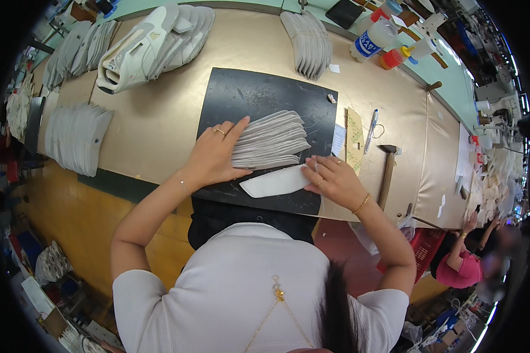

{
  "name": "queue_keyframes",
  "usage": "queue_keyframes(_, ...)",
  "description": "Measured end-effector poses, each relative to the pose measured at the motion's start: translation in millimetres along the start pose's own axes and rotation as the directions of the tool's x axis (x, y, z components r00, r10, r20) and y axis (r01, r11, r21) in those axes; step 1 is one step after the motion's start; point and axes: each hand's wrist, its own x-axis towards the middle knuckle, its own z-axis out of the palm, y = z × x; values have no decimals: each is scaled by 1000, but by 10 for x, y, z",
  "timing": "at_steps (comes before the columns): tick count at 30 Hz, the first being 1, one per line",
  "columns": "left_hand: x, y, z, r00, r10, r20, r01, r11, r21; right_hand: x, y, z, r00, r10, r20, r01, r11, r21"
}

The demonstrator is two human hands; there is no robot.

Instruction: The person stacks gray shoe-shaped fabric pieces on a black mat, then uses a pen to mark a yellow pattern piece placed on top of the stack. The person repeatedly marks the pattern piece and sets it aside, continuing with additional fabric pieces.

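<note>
A fanned stack of pale grey shoe pieces (274,141) lies on a black work mat (265,88) in front of me. My left hand (215,153) grips the stack's left end, thumb at the near edge and fingers at the far edge. Just nearer to me, one white shoe piece (274,181) with a stitched-looking border lies tilted over the mat. Its right end is pinched in my right hand (334,181), whose fingertips partly cover it.
Right of the mat are a patterned template (354,138), a pen (371,130) and a hammer (387,176). Bottles (376,40) stand at the far right. A shoe upper stack (153,47), a bundle (307,44) and another stack (78,138) lie around the table.
</note>
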Motion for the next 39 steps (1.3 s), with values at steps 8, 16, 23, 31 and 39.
queue_keyframes(8,73,-124,58,976,133,-174,-114,987,115,171,101,52,952,-290,-102,281,955,-96)
queue_keyframes(16,-177,-92,-73,973,200,-110,-195,979,54,554,-113,235,909,259,-328,-185,953,238)
queue_keyframes(23,-170,-159,150,940,279,-194,-269,960,78,941,524,250,679,603,-418,-165,681,714)
queue_keyframes(31,-234,-190,199,946,154,-285,-183,980,-75,1009,477,346,926,376,-33,-173,502,847)
queue_keyframes(39,-343,-261,278,918,208,-338,-265,955,-133,916,59,191,904,410,-121,-112,502,857)
